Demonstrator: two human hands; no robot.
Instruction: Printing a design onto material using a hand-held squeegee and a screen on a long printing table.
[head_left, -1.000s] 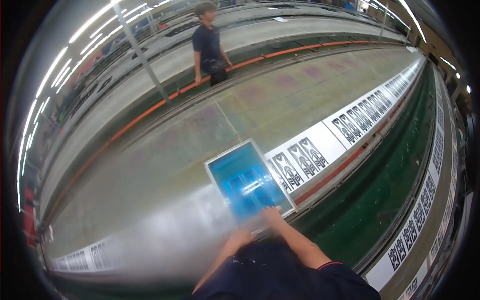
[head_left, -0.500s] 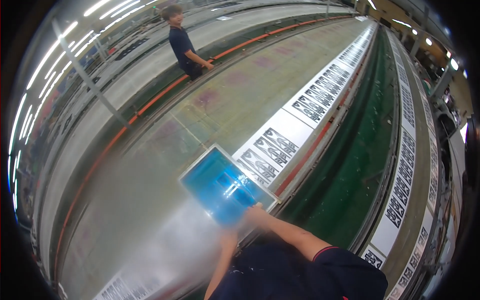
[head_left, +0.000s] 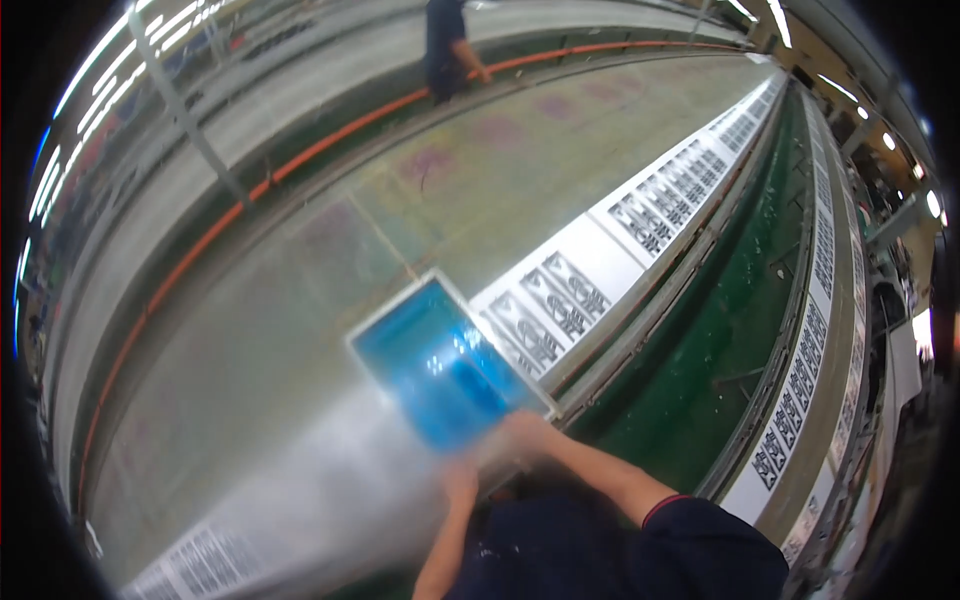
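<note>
A pale-rimmed rectangular screen with a translucent blue middle (head_left: 435, 345) lies tilted across a white printed strip (head_left: 560, 300) on the long greenish table (head_left: 330, 280). My right hand (head_left: 520, 435) is at the screen's lower edge near its right corner, fingers too blurred to read. My left hand (head_left: 460, 478) is just below the screen's lower left part, smeared in a pale haze that covers the lower left of the picture.
Across the table a person in dark clothes (head_left: 447, 50) stands by an orange rail (head_left: 370, 120), head cut off by the top edge. A metal post (head_left: 190, 130) rises at left. To my right run a green channel (head_left: 730, 330) and another printed strip (head_left: 790, 425).
The view has turned and shifted since one second ago. In the last half second the co-worker has moved rightward along the rail. My hands remain by the screen's lower edge.
</note>
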